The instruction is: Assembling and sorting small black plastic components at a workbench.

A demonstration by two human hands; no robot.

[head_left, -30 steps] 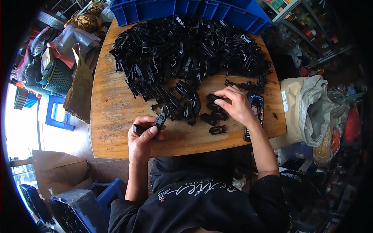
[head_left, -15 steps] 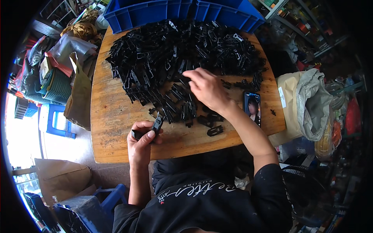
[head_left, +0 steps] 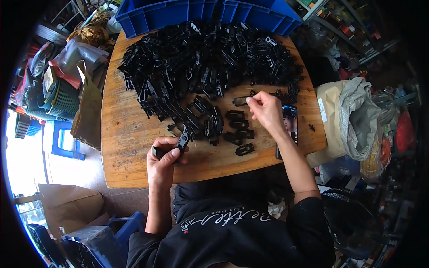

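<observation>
My left hand [head_left: 166,156] is closed around a small dark object with a grey top and pale tip [head_left: 183,139]. Its exact kind is unclear, and my fingers hide part of it. A black end sticks out beside my fingers. To the right, the fingertips of my right hand [head_left: 264,110] pinch the end of a black slotted plastic part [head_left: 241,101] just over the wood. Below it lie several similar black parts [head_left: 240,123] in a loose column. Further black parts [head_left: 210,118] lean together in rows between my hands.
A big heap of black plastic parts [head_left: 178,58] covers the table's [head_left: 129,156] far half, before blue bins [head_left: 170,18]. A phone [head_left: 290,123] lies by my right wrist. An open sack [head_left: 353,118] stands right of the table, a cardboard piece [head_left: 87,111] left.
My right hand has moved from the heap's near edge rightward and toward me, and a black slotted part now shows at its fingertips. My left hand keeps its hold, almost unmoved.
</observation>
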